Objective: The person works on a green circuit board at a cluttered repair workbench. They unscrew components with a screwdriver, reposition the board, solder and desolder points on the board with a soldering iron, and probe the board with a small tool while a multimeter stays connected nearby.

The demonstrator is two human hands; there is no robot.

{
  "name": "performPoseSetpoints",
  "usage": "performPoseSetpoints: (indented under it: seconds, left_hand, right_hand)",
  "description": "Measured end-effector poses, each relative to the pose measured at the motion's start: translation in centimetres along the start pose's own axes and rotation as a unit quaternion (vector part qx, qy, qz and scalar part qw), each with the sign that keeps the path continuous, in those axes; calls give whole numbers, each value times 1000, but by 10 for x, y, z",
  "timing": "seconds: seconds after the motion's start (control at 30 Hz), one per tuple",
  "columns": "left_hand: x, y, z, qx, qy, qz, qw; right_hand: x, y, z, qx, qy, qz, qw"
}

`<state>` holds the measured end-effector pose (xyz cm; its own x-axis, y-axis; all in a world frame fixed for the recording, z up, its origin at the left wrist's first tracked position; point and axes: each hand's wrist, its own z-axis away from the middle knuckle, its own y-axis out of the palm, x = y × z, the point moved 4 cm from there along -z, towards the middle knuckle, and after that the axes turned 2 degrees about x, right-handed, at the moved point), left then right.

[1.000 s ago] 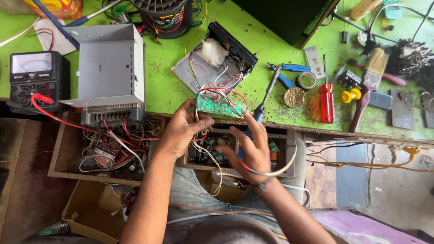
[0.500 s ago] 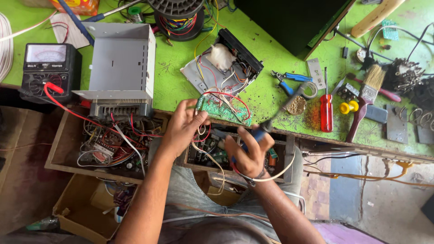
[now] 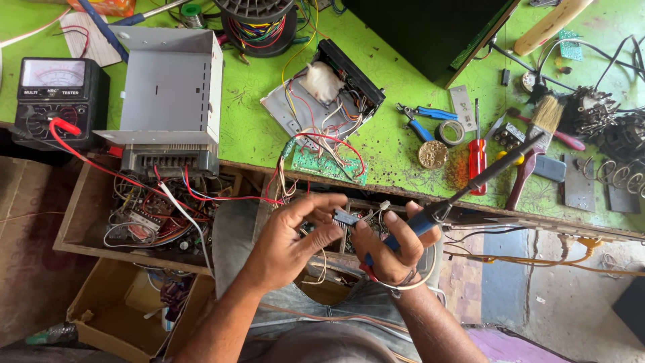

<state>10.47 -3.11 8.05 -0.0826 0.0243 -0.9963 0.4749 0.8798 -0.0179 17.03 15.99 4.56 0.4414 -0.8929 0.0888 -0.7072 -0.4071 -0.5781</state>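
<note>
Below the near tabletop edge, left hand (image 3: 285, 245) pinches a small dark chip (image 3: 345, 217); right hand (image 3: 390, 245) clenches a blue-handled soldering iron (image 3: 470, 185) (tip idle, over the tabletop). Step: positioning the part. Further: green circuit board (image 3: 322, 163) at the edge, needing a steady approach.

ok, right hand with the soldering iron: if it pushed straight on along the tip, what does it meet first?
The right hand aims the soldering iron up-right. Likely first in line: the wooden-handled brush by the red screwdriver. The tip may pass above it; depth is unclear.
</note>
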Motion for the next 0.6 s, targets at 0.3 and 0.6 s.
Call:
performPoseSetpoints:
  seconds: [0.3, 0.6]
  left_hand:
    - [18, -68, -15, -160, 73, -347, 921]
    - [67, -66, -63, -78, 78, -417, 902]
  right_hand:
    - [-153, -50, -63, -32, 103, 197, 974]
    - [-124, -141, -14, -63, 295, -80, 950]
